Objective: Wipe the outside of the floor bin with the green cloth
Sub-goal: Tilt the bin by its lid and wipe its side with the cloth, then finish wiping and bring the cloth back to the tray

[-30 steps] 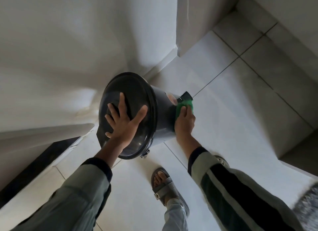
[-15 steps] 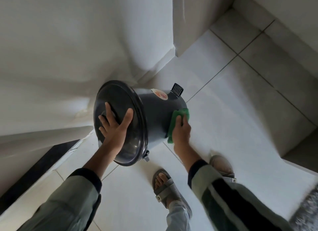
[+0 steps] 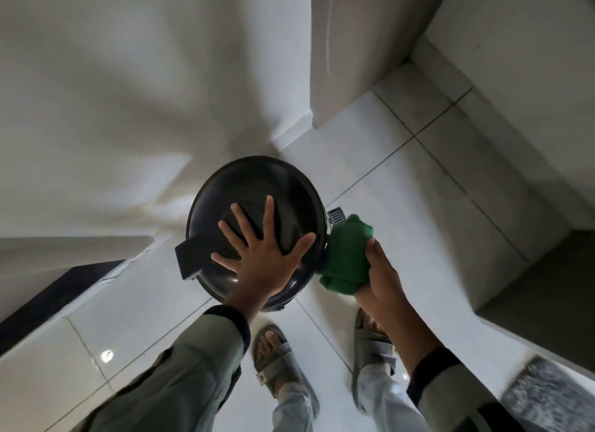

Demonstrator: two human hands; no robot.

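The dark grey round floor bin (image 3: 273, 187) stands on the tiled floor, its domed lid facing the camera and its pedal showing at the far right. My left hand (image 3: 262, 257) lies flat on the lid with fingers spread, holding nothing. My right hand (image 3: 381, 277) grips the bunched green cloth (image 3: 347, 257) against the bin's right side, just below the lid rim. Most of the bin's body is hidden under the lid.
A white wall rises on the left and a white pillar corner (image 3: 341, 77) stands behind the bin. My two feet in grey sandals (image 3: 277, 364) are on the pale tiles just in front. A grey shaggy mat (image 3: 547, 396) lies at the bottom right.
The bin has gone from tilted to upright, so the lid now faces the camera. My right hand with the cloth has come nearer along the bin's side, up to the rim.
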